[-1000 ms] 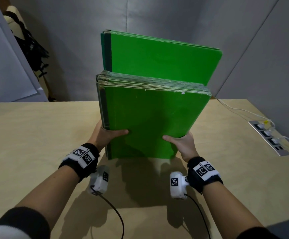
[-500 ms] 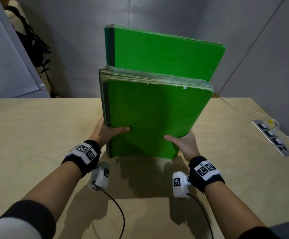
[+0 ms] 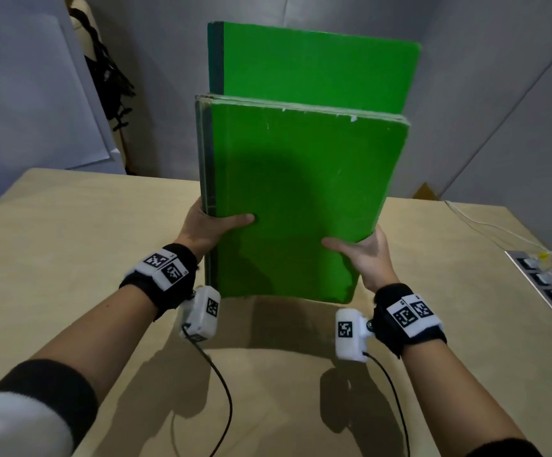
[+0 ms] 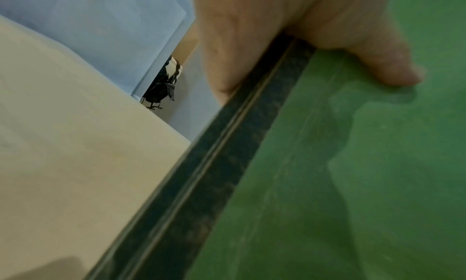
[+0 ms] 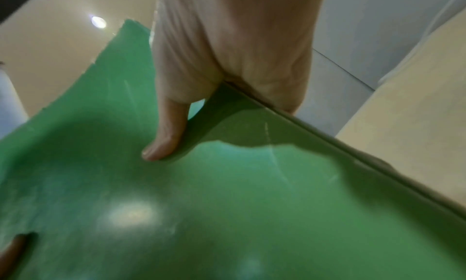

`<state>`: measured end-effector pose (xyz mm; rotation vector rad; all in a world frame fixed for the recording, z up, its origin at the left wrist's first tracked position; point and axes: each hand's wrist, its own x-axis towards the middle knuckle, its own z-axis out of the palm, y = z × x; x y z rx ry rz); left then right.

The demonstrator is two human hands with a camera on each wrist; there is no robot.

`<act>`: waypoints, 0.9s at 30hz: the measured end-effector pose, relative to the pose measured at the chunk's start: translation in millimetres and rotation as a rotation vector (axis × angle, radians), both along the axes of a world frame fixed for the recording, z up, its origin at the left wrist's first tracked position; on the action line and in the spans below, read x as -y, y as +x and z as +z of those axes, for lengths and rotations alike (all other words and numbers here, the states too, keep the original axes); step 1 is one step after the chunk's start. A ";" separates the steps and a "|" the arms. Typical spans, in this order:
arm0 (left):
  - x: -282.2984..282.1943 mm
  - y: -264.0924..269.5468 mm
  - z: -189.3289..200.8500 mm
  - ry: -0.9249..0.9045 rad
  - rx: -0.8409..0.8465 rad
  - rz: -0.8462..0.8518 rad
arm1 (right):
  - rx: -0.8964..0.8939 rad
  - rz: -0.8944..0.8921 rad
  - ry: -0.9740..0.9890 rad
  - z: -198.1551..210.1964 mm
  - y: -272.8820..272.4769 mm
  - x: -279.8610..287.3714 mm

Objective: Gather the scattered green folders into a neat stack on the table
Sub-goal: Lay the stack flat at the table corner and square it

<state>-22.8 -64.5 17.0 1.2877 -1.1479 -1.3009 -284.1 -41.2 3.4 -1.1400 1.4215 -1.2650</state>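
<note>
Upright on the light wooden table [image 3: 70, 258], the bundle of flat green card folders [image 3: 294, 209] stands on its bottom edge. Left hand [image 3: 208, 229] clasps its dark spine edge, thumb on the front cover; right hand [image 3: 363, 255] clasps the opposite edge likewise.

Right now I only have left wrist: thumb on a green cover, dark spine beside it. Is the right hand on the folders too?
Observer: Yes. The right hand grips the right edge of the folders, thumb on the front cover.
Operator: Tops level?
Observer: No. A rear folder stands well above the rest.
Operator: Anything off to the right?
Observer: A power strip lies on the table, apart from the folders.
</note>
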 end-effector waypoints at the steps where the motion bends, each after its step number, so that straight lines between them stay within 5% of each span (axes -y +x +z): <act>1: 0.7 8.4 2.2 0.023 0.001 0.019 | 0.006 0.006 -0.006 5.8 7.6 0.4; 8: -3.9 97.2 13.1 0.124 0.095 0.038 | -0.040 0.042 0.028 21.2 93.3 4.4; 16: -3.9 218.1 4.2 0.263 0.401 -0.064 | -0.005 0.118 0.279 -2.2 206.0 8.0; 27: -1.7 308.7 -30.0 0.476 0.574 -0.126 | -0.122 0.156 0.560 -36.5 309.2 28.8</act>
